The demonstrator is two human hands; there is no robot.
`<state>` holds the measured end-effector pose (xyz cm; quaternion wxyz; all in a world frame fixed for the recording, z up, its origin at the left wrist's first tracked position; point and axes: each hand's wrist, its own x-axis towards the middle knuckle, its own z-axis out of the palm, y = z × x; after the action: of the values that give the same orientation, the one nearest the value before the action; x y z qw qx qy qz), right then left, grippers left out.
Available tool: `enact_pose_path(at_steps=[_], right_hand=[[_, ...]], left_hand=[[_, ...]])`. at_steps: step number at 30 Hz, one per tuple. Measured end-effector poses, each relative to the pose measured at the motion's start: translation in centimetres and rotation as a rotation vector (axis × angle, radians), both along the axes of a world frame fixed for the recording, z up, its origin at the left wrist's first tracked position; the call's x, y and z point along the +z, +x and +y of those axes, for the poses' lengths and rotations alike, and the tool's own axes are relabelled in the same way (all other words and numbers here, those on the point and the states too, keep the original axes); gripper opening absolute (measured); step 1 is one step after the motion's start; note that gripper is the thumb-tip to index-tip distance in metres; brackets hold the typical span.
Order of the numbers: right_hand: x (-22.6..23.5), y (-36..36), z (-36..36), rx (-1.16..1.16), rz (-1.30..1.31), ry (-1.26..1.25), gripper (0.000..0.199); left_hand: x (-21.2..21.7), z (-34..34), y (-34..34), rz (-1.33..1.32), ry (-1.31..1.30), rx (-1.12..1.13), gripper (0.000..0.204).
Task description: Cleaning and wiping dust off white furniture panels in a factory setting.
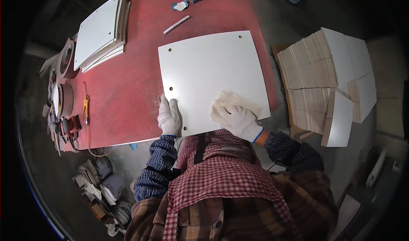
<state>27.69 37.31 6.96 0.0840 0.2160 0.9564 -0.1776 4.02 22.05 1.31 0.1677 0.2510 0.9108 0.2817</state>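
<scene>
A white flat panel [208, 66] with several small drilled holes lies on the red table in front of me. My left hand [169, 118], in a white knit glove, grips the panel's left edge near its lower left corner. Over the lower right part of the panel, my right hand [241, 124], gloved as well, holds a cream cloth [237, 100] bunched against the white surface. The cloth spreads out beyond the fingertips and partly hides the panel under it.
Similar panels [97, 30] are stacked at the far left of the red table [136, 66]. A yellow air blow gun [86, 105] with a hose, abrasive rolls [64, 99] and a white stick [176, 24] lie about. Stacked boards [309, 66] stand at right; rags [113, 185] lie lower left.
</scene>
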Motion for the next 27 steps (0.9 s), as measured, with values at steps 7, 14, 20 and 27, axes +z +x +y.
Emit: enact_pose_path(at_steps=[7, 14, 20, 27], right_hand=[[-2.6, -3.6, 0.6, 0.304, 0.535, 0.184, 0.054], [-5.6, -4.8, 11.0, -0.222, 0.39, 0.304, 0.057], [-8.3, -10.8, 16.0, -0.609, 0.316, 0.54, 0.06], [-5.3, -12.9, -0.5, -0.089, 0.266, 0.106, 0.055]], left_hand=[[-1.5, -1.1, -0.4, 0.326, -0.028, -0.344, 0.026], [-1.3, -1.2, -0.3, 0.429, -0.004, -0.416, 0.012], [-0.8, 0.3, 0.5, 0.055, 0.032, -0.183, 0.027], [-3.2, -1.5, -0.7, -0.025, 0.037, -0.135, 0.053]])
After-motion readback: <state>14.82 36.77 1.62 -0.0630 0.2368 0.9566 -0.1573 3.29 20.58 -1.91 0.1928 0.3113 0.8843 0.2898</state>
